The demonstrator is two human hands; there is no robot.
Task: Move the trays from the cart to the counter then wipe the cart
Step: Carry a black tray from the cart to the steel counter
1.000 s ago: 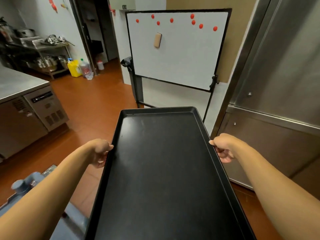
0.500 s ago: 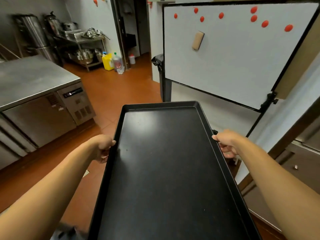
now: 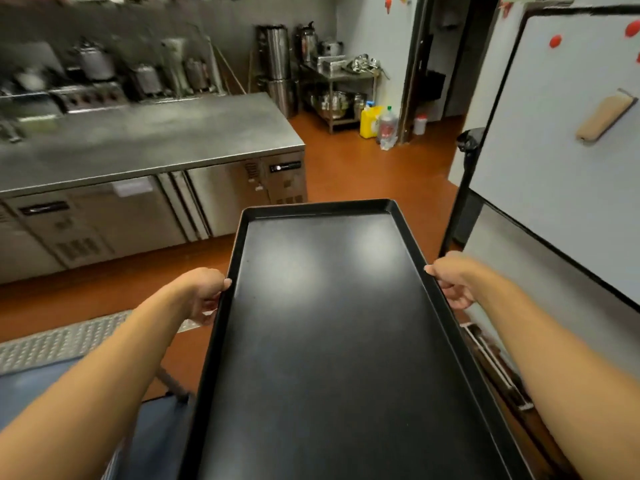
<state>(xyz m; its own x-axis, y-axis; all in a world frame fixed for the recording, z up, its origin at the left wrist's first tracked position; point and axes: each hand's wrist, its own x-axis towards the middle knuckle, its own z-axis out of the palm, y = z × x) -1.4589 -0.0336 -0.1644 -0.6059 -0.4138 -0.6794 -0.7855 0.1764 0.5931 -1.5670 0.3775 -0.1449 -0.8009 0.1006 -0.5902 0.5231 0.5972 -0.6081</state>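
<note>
I carry a long black tray [image 3: 332, 323] level in front of me, above the floor. My left hand [image 3: 204, 294] grips its left rim and my right hand [image 3: 453, 282] grips its right rim, fingers curled under. The tray is empty. The steel counter [image 3: 145, 140] lies ahead to the left, its top bare near the right end. The cart is not clearly in view; a blue-grey shape [image 3: 149, 427] shows under my left arm.
A whiteboard [image 3: 561, 143] on a black stand is close on my right. A metal shelf [image 3: 341, 88] with pots, and bottles [image 3: 377, 123] on the orange floor, stand by a dark doorway ahead. A ribbed floor plate [image 3: 69, 337] lies at left.
The view has swung left: the counter now fills the left side and the whiteboard has slid to the right edge. Both hands keep the same grip on the tray.
</note>
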